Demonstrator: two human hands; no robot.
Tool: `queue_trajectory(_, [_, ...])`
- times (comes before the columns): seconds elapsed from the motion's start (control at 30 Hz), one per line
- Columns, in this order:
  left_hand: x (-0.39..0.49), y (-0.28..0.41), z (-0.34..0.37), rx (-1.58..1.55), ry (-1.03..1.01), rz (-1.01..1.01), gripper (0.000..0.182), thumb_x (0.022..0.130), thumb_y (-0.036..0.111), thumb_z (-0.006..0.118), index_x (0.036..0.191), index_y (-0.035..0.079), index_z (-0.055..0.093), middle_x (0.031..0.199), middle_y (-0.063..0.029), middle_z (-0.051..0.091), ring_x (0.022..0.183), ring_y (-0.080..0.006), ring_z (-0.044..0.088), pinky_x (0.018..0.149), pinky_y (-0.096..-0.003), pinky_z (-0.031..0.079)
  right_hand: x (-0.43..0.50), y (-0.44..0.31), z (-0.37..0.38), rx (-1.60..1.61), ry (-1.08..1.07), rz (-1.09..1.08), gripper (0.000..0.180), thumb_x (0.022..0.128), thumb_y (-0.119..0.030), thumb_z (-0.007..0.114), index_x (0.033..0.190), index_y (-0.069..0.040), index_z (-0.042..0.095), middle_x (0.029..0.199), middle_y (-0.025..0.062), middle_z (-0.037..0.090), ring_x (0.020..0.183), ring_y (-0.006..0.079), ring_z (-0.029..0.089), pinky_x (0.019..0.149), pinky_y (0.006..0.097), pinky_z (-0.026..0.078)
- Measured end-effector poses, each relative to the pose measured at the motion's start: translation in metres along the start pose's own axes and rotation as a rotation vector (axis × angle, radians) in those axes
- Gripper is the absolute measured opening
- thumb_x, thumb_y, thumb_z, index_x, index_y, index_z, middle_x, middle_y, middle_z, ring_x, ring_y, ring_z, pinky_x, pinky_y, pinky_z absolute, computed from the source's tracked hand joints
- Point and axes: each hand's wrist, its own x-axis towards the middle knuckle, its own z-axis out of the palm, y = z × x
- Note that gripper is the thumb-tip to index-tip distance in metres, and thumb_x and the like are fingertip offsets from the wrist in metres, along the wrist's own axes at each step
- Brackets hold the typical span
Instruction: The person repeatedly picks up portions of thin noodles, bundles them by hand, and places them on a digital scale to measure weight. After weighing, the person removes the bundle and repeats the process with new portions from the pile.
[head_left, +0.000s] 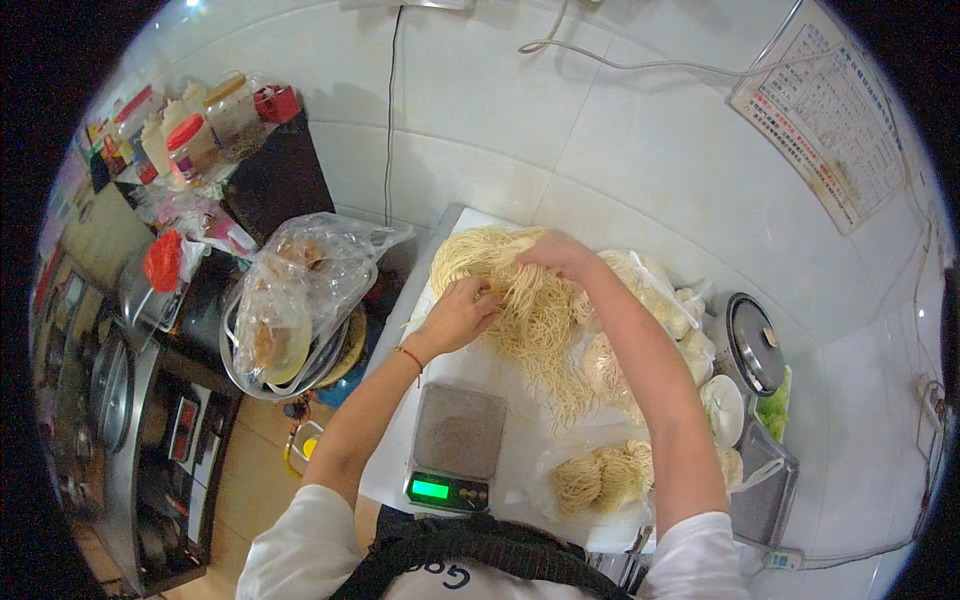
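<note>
A large loose heap of thin yellow noodles (525, 322) lies on the white table (382, 450) before me. My left hand (466, 311), with a red cord on its wrist, is at the heap's left edge, fingers curled against some strands. Reaching into the upper part of the noodles, my right hand (559, 255) grips a bunch of strands. Nearer my body stands a digital kitchen scale (459, 435) with a bare metal platform and a lit green display. Right of the scale, bundled noodles (600, 476) rest on a clear plastic bag.
Bags of noodles (652, 292), a lidded metal pot (754, 345), a white bowl (722, 409) and a metal tray (761, 487) stand on the right. At left are a plastic-bagged container (292, 322) and a shelf of jars (191, 146). A tiled wall (480, 112) bounds the table's far side.
</note>
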Motion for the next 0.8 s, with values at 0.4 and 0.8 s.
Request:
queue_trajectory(0.4, [0.004, -0.001, -0.006, 0.056, -0.14, -0.013, 0.037, 0.091, 0.024, 0.057, 0.122, 0.003, 0.053, 0.12, -0.0125, 0.057, 0.118, -0.0295, 0.05, 0.102, -0.0411, 0.036, -0.022, -0.025, -0.092, 0.465, 0.01, 0.025, 0.018, 0.082, -0.03, 0.063, 0.076, -0.013, 0.066, 0.084, 0.0038, 0.069, 0.08, 0.0129, 0.058, 0.075, 0.0321, 0.04])
queue_trajectory(0.8, [0.032, -0.008, 0.037, 0.375, -0.249, 0.057, 0.071, 0.096, 0.053, 0.037, 0.139, -0.003, 0.036, 0.143, -0.0184, 0.041, 0.13, -0.0312, 0.042, 0.106, -0.0461, 0.032, -0.053, -0.075, -0.179, 0.411, 0.183, -0.061, 0.015, 0.076, -0.022, 0.074, 0.071, -0.01, 0.065, 0.069, 0.0005, 0.064, 0.063, 0.0129, 0.06, 0.064, 0.0305, 0.051])
